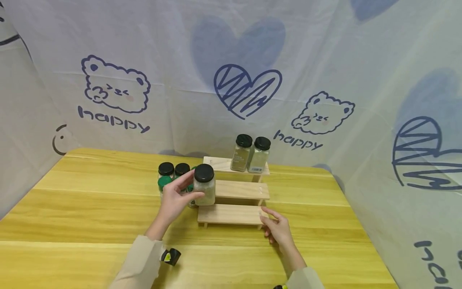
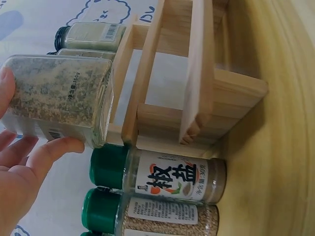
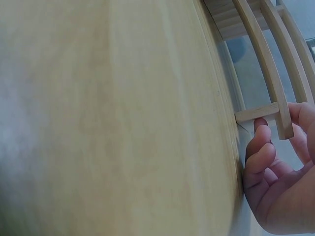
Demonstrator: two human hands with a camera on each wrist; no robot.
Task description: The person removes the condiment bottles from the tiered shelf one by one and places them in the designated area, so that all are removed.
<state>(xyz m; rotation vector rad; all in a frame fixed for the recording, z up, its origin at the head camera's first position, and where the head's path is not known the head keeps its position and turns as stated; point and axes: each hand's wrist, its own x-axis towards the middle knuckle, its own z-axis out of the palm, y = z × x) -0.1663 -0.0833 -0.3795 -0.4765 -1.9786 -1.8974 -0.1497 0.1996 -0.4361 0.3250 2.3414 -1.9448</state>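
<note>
Currently, the left hand [image 1: 175, 200] grips a black-lidded jar [image 1: 205, 186] at the left end of the wooden rack [image 1: 229, 214]; the right hand [image 1: 279, 229] grips its front right corner.

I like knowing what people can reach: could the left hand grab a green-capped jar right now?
Probably not yet: the left hand is holding a black-capped jar. The green-capped jars are close by, beside the wooden rack, so setting its jar down first would likely do.
</note>
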